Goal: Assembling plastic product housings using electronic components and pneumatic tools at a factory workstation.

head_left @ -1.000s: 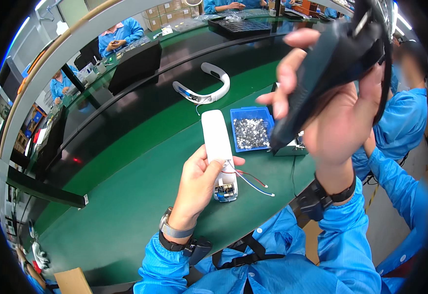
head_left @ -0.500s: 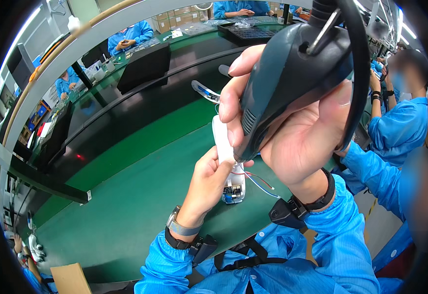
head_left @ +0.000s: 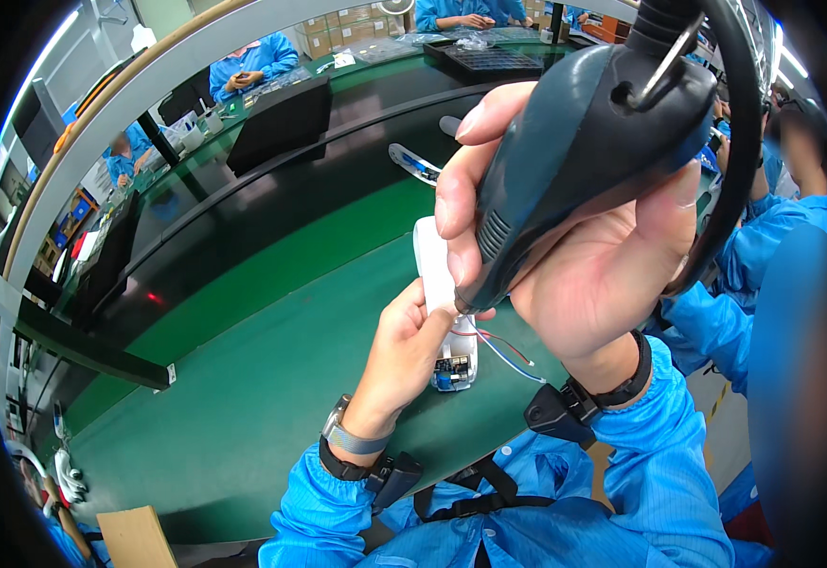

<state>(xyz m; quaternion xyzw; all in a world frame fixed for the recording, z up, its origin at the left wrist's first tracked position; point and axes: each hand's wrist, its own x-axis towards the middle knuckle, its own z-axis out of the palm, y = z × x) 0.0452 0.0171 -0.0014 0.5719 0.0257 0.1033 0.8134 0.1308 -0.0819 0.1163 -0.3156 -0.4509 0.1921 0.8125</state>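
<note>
Right hand [head_left: 593, 256] clenched round dark electric screwdriver [head_left: 574, 142] (held high), left hand [head_left: 409, 346] gripping white device [head_left: 437, 275]

Left hand [head_left: 411, 339] lay low over the bench, fingers curled closed in a pinch, thumb on top, wrist cocked slightly upward. Left forearm rose from the lower edge in a blue sleeve, with a grey band and dark strap at the wrist. Right hand [head_left: 584, 227] was raised close to the camera, fingers wrapped shut in a full grip, thumb toward the right. Right wrist carried a dark strap; blue sleeve below.
</note>
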